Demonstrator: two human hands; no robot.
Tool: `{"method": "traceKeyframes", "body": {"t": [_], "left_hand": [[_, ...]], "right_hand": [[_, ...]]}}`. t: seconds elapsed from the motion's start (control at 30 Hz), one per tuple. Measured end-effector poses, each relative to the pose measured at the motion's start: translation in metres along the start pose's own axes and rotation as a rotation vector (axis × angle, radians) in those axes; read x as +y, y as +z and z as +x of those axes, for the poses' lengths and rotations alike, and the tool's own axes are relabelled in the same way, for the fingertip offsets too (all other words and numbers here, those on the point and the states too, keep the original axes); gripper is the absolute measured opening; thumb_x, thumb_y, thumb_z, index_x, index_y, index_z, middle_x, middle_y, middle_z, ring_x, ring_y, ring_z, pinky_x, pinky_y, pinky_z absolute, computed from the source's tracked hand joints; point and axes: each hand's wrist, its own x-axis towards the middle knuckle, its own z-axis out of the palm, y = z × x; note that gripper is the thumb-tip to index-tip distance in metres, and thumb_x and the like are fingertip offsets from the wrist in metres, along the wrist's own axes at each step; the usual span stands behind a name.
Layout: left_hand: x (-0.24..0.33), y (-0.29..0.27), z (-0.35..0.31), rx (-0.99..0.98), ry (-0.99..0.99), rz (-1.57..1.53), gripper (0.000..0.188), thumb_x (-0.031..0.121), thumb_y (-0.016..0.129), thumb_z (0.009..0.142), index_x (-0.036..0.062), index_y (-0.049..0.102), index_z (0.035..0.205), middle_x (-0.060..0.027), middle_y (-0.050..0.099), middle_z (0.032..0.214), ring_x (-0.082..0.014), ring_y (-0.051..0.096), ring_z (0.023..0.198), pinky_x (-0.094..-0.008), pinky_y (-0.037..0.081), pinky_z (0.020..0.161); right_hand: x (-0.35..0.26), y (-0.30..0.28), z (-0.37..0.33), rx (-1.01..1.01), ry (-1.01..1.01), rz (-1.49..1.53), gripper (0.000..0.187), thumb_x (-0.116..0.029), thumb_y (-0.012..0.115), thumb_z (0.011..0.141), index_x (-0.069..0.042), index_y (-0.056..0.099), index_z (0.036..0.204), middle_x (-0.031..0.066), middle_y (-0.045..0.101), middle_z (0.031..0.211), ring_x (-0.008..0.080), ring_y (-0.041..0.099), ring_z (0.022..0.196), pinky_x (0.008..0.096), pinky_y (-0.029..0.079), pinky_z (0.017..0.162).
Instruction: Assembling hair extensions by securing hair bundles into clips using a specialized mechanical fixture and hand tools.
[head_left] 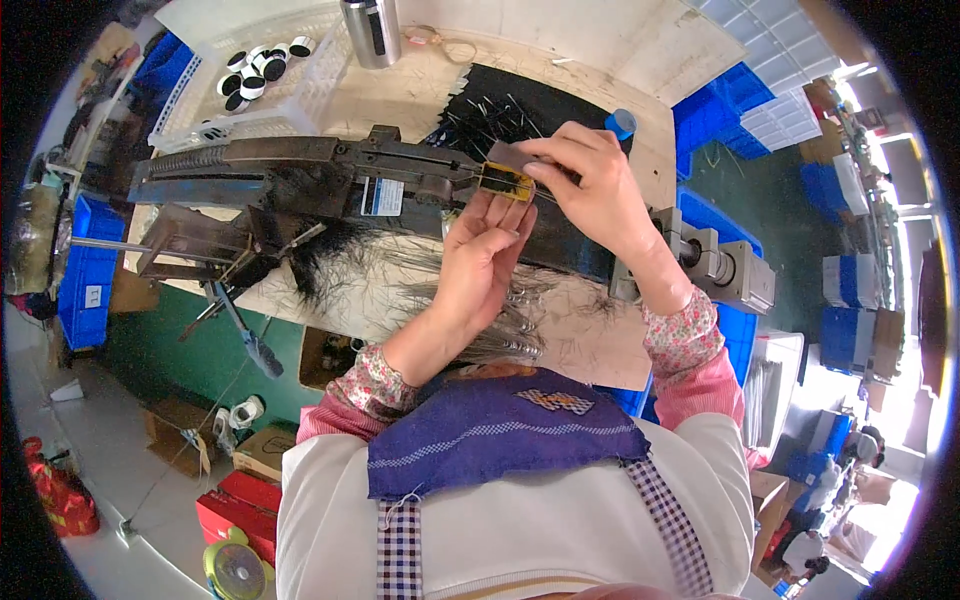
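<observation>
Both my hands meet over the long dark metal machine [300,160] on the bench. Between them is a small yellow-edged block [508,184] with a dark middle; its exact kind I cannot make out. My left hand [482,262] has its fingers curled against the block's lower edge. From the right, my right hand [597,188] pinches at its upper side, where a dark grey flat piece [510,157] shows at the fingertips. Loose dark hair-like fibres [335,265] hang from the machine's near side, and greyer strands [500,340] lie below my left hand.
Behind the machine stand a white plastic basket [290,115] with several black-and-white round pieces, a steel flask [371,35] and a blue-capped container [620,124]. A black mat [520,105] carries thin strands. Metal cylinder fittings [725,265] flank my right forearm.
</observation>
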Motion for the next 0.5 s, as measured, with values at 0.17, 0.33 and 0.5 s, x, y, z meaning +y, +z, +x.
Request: {"method": "traceKeyframes", "body": {"t": [0.17, 0.33, 0.5], "left_hand": [[0.005, 0.001, 0.001, 0.016, -0.023, -0.025, 0.052, -0.013, 0.043, 0.079, 0.0004, 0.041, 0.129, -0.0072, 0.052, 0.128, -0.0195, 0.046, 0.127, -0.0376, 0.031, 0.113], [0.013, 0.005, 0.001, 0.02, -0.057, 0.026, 0.048, -0.012, 0.042, 0.079, -0.0013, 0.043, 0.126, -0.0097, 0.053, 0.128, -0.0208, 0.048, 0.125, -0.0372, 0.033, 0.112], [0.018, 0.013, 0.0, 0.031, -0.078, 0.029, 0.045, -0.012, 0.043, 0.079, -0.0034, 0.044, 0.123, -0.011, 0.053, 0.126, -0.0219, 0.049, 0.124, -0.0369, 0.035, 0.11]], "right_hand": [[0.007, -0.001, -0.006, -0.081, -0.031, -0.051, 0.014, -0.012, 0.063, 0.08, -0.011, 0.07, 0.092, 0.0054, 0.059, 0.077, 0.0235, 0.059, 0.077, 0.0362, 0.041, 0.078], [0.006, -0.013, -0.01, -0.123, -0.05, -0.123, 0.013, -0.011, 0.063, 0.079, -0.011, 0.07, 0.09, 0.0047, 0.058, 0.076, 0.0233, 0.059, 0.077, 0.0366, 0.041, 0.079], [-0.009, -0.014, -0.014, 0.025, -0.148, -0.084, 0.018, -0.009, 0.064, 0.073, -0.014, 0.07, 0.09, 0.0019, 0.056, 0.074, 0.02, 0.059, 0.075, 0.0364, 0.041, 0.078]]}}
